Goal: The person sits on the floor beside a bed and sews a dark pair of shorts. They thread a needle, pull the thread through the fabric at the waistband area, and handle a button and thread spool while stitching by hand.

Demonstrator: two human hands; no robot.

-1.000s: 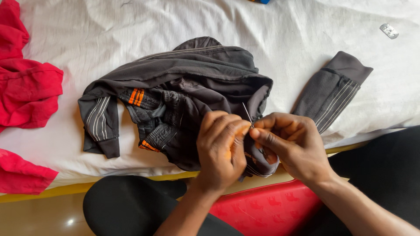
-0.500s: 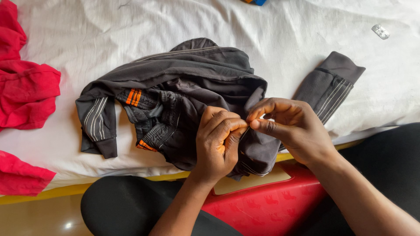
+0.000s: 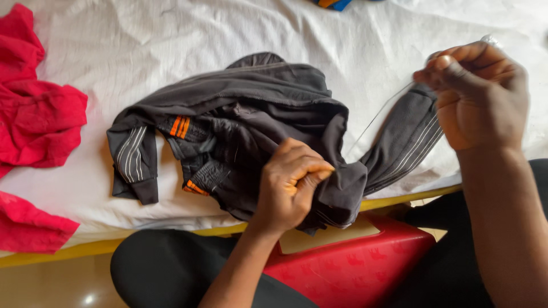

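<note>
A small silvery blister pack (image 3: 491, 40) lies on the white bed sheet (image 3: 142, 40) near the top right corner, mostly hidden behind the raised right hand (image 3: 476, 94), so only a sliver of its edge shows. No labels, signs or screens appear anywhere else in view.

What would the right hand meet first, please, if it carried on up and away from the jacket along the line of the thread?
Probably nothing but the white sheet: the right hand, pinching the thread, heads toward the far right of the bed. Depth is unclear there.
</note>
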